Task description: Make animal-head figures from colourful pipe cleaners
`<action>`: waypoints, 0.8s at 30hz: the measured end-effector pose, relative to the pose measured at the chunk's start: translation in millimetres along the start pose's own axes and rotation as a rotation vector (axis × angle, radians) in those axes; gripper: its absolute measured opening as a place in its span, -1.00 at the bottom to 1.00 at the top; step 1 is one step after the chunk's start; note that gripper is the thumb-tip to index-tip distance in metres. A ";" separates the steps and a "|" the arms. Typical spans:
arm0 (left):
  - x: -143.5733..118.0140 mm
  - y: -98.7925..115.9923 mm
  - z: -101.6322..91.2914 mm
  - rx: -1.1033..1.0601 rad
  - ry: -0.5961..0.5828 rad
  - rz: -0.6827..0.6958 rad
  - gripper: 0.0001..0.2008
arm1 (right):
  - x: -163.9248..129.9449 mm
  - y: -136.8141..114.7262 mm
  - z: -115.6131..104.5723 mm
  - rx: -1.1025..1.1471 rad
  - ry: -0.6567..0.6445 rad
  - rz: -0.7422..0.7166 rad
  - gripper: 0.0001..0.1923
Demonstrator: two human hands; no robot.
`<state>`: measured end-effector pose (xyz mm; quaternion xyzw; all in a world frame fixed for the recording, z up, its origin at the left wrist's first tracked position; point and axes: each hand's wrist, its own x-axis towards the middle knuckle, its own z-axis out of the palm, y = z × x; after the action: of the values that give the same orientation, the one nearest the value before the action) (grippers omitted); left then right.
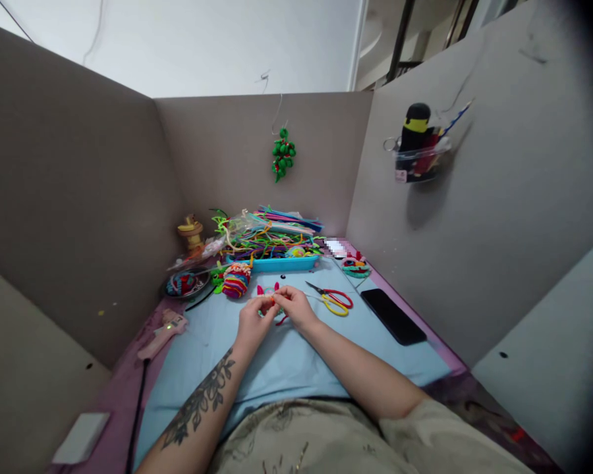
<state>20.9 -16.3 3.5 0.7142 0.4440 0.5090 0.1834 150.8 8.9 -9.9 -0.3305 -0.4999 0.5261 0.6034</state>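
Note:
My left hand [255,320] and my right hand [297,309] meet over the blue cloth, fingertips pinched close together. Between them is a small colourful pipe-cleaner figure [268,289], whose two pink ear-like tips show above my fingers. Most of it is covered by the hands. A bit of red pipe cleaner [282,320] pokes out below, and a pale strand shows beyond my right hand. Just right of that hand lie scissors [335,301] with one red and one yellow handle, blades pointing toward the back left.
A blue tray [281,264] piled with pipe cleaners stands at the back, beside a striped yarn-like bundle [236,280] and a dark bowl [190,284]. A pink glue gun [163,334] lies left, a black phone [393,316] right. Partition walls enclose the table; a cup of tools [416,163] hangs right.

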 end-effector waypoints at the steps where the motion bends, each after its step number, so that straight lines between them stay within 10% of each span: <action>1: 0.1 -0.6 0.1 0.000 0.002 -0.009 -0.84 | 0.1 0.7 0.3 0.004 -0.006 0.008 -0.80; 24: 6.4 4.9 -6.8 -1.063 -0.421 -0.734 -0.72 | -4.2 -17.4 -0.5 0.221 -0.273 0.287 -0.70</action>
<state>17.6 -15.0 13.4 0.4137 0.3021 0.4131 0.7530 156.7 1.0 5.0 -0.2559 -0.4639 0.6981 0.4816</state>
